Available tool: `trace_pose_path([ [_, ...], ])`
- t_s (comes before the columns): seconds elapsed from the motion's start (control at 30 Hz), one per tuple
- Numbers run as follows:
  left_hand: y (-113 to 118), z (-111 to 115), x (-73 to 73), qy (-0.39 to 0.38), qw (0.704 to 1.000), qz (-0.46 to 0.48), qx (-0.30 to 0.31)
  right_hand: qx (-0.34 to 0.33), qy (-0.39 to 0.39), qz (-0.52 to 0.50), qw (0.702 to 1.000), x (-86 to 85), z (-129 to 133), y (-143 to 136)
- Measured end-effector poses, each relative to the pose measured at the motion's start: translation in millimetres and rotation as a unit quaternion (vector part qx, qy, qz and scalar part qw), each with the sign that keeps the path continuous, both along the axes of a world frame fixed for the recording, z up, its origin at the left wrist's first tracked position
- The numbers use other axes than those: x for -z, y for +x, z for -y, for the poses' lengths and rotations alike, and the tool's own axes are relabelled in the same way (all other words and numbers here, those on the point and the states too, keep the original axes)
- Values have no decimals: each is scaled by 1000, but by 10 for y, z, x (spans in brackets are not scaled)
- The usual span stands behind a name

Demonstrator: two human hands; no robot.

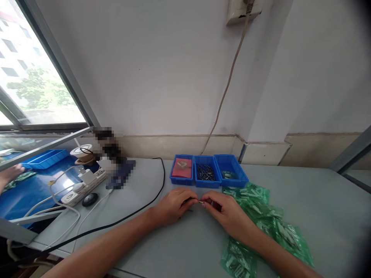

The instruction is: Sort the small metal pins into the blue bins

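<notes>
My left hand (174, 204) and my right hand (224, 210) meet above the table, in front of the blue bins. Between their fingertips sits a small, thin metal part (201, 201), too small to make out its exact kind. Each hand is closed in a pinch, one at either end of it. A short dark pin (189, 210) lies on the table beside my left hand. Just behind the hands, the middle blue bin (207, 185) holds many dark metal pins (205, 173). Green plastic bags (262, 208) of small parts lie beside and partly under my right forearm.
The left blue bin (181, 181) holds a red packet (178, 170); the right one (232, 158) holds a small clear bag. A black cable (130, 213) crosses the table at left, near a mouse (89, 199) and power strip (87, 187). Another person's hand (13, 173) shows far left.
</notes>
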State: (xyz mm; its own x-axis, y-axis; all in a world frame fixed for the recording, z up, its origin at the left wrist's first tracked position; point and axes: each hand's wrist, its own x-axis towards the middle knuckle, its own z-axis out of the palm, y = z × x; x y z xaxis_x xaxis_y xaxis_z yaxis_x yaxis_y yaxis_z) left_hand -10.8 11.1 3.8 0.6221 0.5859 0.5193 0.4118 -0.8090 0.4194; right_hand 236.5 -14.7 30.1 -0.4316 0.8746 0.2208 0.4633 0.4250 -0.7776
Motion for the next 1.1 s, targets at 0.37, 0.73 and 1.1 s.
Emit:
trace_pose_path([
  [0.37,-17,8,21,37,999,-20,-17,4,20,-30,999,30,-10,-26],
  [0.73,-43,-37,-37,22,997,-31,-70,118,-129,-256,951,-27,-86,40],
  [1.1,-44,-47,-53,69,996,-18,-56,140,-169,-333,917,-36,-108,26],
])
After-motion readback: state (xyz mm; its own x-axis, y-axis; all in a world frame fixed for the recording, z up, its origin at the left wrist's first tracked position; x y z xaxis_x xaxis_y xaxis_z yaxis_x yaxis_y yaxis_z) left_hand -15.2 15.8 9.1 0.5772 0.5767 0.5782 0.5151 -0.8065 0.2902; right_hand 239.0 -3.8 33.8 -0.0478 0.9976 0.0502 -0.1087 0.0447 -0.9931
